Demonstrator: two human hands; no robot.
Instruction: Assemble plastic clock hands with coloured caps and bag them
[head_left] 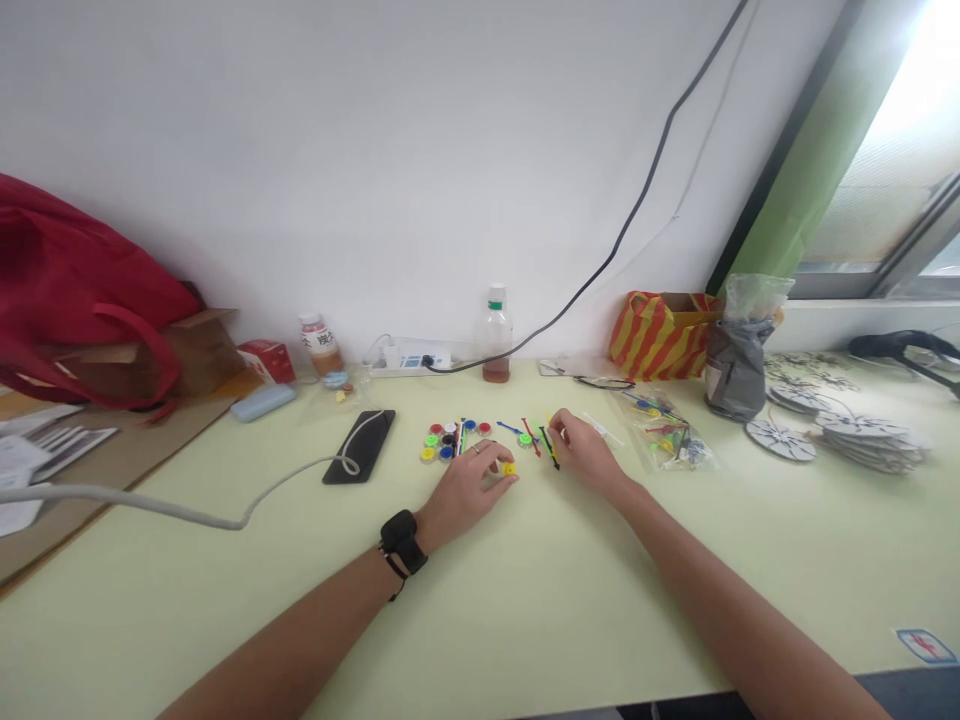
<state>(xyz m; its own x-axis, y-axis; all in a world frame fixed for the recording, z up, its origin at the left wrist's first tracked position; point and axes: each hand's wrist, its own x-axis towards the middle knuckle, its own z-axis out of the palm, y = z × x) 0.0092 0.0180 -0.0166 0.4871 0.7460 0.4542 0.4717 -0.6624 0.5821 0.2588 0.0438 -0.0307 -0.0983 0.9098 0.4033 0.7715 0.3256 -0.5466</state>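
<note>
My left hand (466,487) pinches a small round yellow piece (509,468) between thumb and fingertips, just above the table. To its right, my right hand (589,452) has its fingertips pressed together on a thin yellow strip (548,417), partly hidden by the fingers. Next to those fingers lie a black plastic arrow (551,450), a red arrow (531,438) and a blue arrow (510,427). A green round piece (524,440) sits among the arrows. Beyond my left hand, several coloured round pieces (433,441) are grouped, with more thin strips among them.
A black phone (360,446) with a pale cable lies left. Behind stand a bottle (496,335) and a power strip (412,360). On the right are a plastic bag of parts (666,430), a striped bag (660,335), a grey bag (739,365) and stacked discs (870,440).
</note>
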